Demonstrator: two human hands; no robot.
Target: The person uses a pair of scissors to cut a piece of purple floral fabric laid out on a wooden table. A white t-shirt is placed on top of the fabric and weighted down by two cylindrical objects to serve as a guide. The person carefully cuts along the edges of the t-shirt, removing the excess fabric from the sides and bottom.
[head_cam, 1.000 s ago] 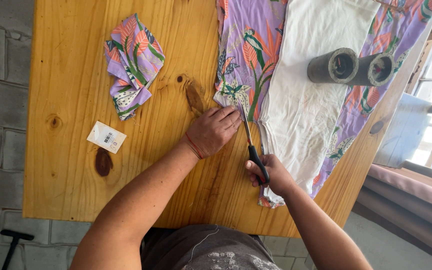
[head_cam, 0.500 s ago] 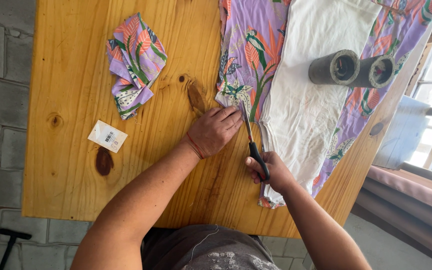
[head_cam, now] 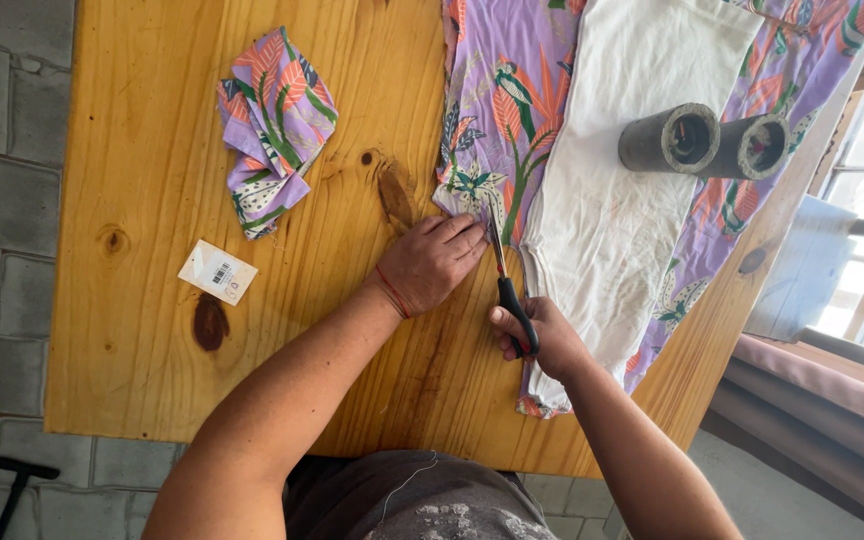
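On the wooden table point(head_cam: 152, 130) lies a purple floral fabric point(head_cam: 507, 110) with a white cloth piece point(head_cam: 632, 200) on top of it. My left hand point(head_cam: 432, 265) lies flat on the table, its fingertips pressing the fabric's near corner. My right hand point(head_cam: 537, 335) grips black-handled scissors point(head_cam: 507, 285), whose blades point away from me into the floral fabric, right beside my left fingertips.
A folded scrap of the same floral fabric point(head_cam: 272, 125) lies at the far left of the table. A small white paper tag point(head_cam: 217, 272) sits nearer me. Two grey tubes point(head_cam: 712, 142) rest on the cloth at right. A block wall is on the left.
The scissors and my right hand have edged slightly forward along the fabric. My left hand stays pressed at the same corner.
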